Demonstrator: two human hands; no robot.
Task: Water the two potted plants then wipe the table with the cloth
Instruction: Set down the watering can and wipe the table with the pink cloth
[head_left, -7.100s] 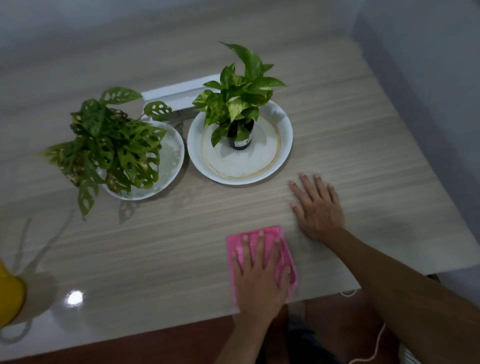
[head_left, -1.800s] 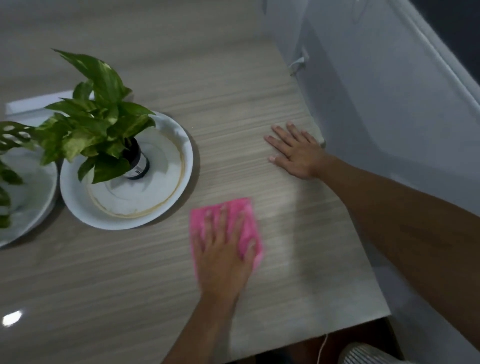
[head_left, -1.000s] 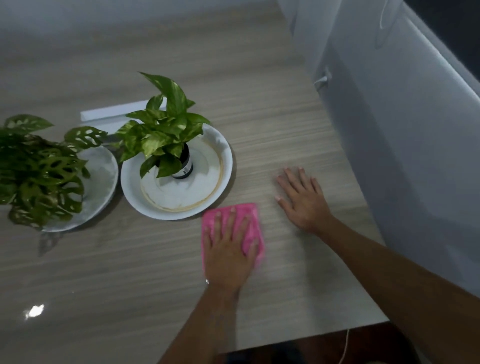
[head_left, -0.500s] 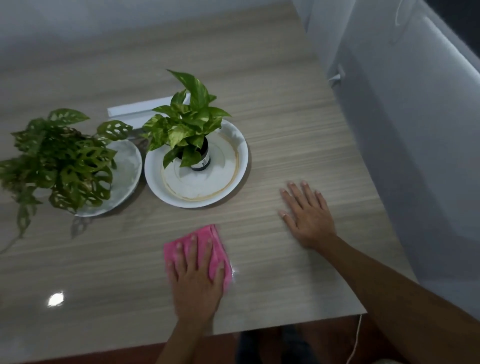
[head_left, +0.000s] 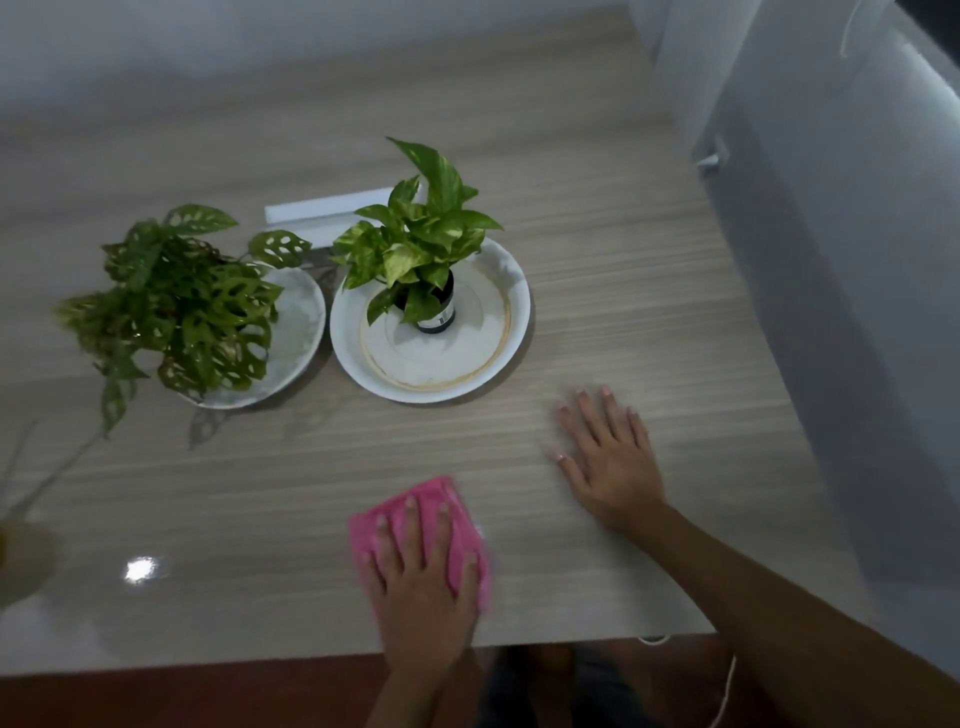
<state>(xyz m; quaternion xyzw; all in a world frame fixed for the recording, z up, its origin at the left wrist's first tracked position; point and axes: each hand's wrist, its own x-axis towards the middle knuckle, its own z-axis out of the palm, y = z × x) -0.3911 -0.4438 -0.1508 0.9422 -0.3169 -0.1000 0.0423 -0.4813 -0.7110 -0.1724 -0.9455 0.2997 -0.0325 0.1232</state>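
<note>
1. The cloth (head_left: 422, 530) is bright pink, folded to a small pad, lying flat on the table (head_left: 623, 291) near its front edge.
2. The left hand (head_left: 423, 587) presses it, fingers spread flat, gripping nothing.
3. The right hand (head_left: 608, 457) lies open, palm down on bare wood, well right of the cloth.

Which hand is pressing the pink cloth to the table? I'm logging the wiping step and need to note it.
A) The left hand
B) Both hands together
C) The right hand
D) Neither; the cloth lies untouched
A: the left hand lies flat on the pink cloth, while the right hand rests palm down on the bare table beside it.
</note>
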